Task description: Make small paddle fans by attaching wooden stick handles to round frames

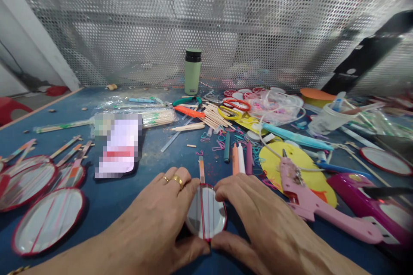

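A round, pale paddle (213, 214) with a red rim and red lines across it lies flat in front of me. Its coloured craft-stick handle (201, 169) points away from me. My left hand (164, 210), with gold rings, curls around the paddle's left side, thumb at the near edge and fingertips at the far edge. On the right side my right hand (247, 212) grips it likewise, fingers bent over the far right rim and thumb at the near edge. Markers (240, 159) lie just beyond my right hand.
Similar paddles (48, 221) lie at the left beside a phone (118, 146). A pink glue gun (309, 206) rests at the right, near a yellow disc (269, 156) and a magenta tool (364, 197). Further back are craft sticks (216, 115), orange scissors (237, 104), a green tumbler (192, 72) and a white cup (329, 120).
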Available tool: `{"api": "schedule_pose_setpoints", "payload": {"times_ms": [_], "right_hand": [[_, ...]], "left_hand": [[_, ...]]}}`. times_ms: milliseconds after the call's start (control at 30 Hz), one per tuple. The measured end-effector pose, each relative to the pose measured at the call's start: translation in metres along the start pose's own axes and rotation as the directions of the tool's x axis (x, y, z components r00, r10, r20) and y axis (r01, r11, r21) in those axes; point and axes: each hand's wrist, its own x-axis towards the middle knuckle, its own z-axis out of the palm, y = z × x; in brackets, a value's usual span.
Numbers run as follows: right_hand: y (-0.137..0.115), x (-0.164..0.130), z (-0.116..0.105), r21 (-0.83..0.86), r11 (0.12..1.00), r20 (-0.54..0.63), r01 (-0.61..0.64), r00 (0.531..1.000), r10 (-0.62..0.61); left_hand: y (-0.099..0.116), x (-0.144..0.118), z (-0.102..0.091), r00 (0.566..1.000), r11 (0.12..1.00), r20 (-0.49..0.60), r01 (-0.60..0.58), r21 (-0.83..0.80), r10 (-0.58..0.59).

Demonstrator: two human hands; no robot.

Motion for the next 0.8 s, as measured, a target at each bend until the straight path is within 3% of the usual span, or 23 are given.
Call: {"api": "schedule_pose_setpoints", "payload": {"times_ms": [300,500,800], "right_hand": [[0.0014,0.0032,0.0022,-0.033,0.999,-0.043,0.037,0.998,-0.039],[0.0027,0.0019,-0.0036,-0.030,0.999,0.026,0.032,0.999,-0.032],[0.0060,0.0005,-0.0048,-0.022,0.999,0.016,0.045,0.999,-0.044]], "left_hand": [[-0.0027,-0.0004,-0.0013,1.000,1.000,0.005,-0.005,-0.002,0.005],[-0.0018,0.0001,-0.0011,1.000,1.000,0.002,-0.002,0.020,0.002],[-0.0051,-0.0006,0.0033,1.000,0.999,-0.022,0.003,0.051,-0.002]]}}
